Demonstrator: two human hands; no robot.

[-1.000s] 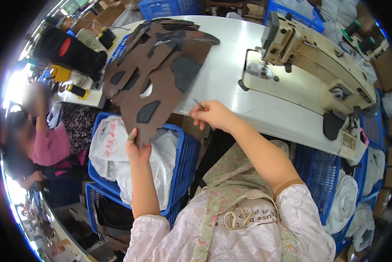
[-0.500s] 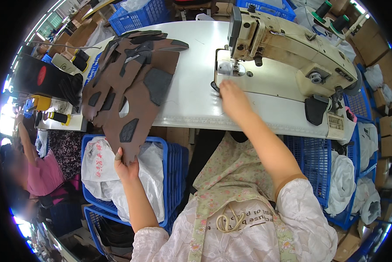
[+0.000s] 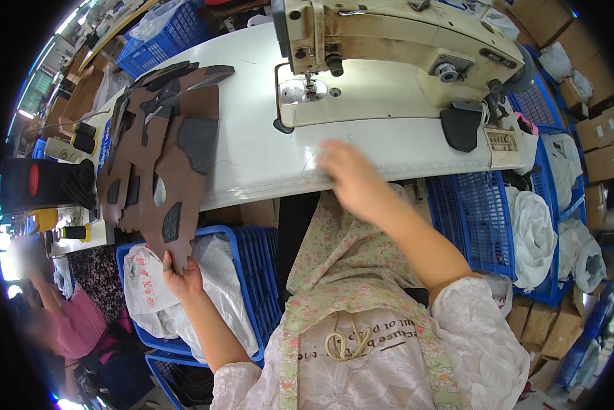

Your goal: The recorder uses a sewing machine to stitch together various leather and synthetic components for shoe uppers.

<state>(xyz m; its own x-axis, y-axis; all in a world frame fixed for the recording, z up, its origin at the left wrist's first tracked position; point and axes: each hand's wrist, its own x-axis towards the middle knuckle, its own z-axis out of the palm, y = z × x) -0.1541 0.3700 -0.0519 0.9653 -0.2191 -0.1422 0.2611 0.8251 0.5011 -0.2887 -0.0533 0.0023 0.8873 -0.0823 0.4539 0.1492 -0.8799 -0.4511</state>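
My left hand (image 3: pixel 185 279) pinches the pointed lower end of a brown sheet piece (image 3: pixel 185 188) that hangs past the table's front edge. Dark grey patches lie on it, and it belongs to an overlapping stack of similar brown pieces at the left of the white table (image 3: pixel 249 130). My right hand (image 3: pixel 353 179) hovers at the table's front edge, its fingers smeared by motion, so whether it holds anything is unclear. Beyond it stands a cream sewing machine (image 3: pixel 389 51), its presser foot (image 3: pixel 310 85) over a metal plate with no fabric visible there.
A blue crate (image 3: pixel 255 273) with a white bag (image 3: pixel 149 283) stands below the table at left. More blue crates (image 3: pixel 467 219) stand at right. Thread spools (image 3: pixel 74 232) sit at far left, near a person in pink (image 3: pixel 78 324). A black pad (image 3: pixel 460 128) hangs from the machine.
My right hand has drawn back from beside the needle plate toward the table's front edge. The view has shifted, so the table and machine appear further left and higher. My left hand keeps its hold.
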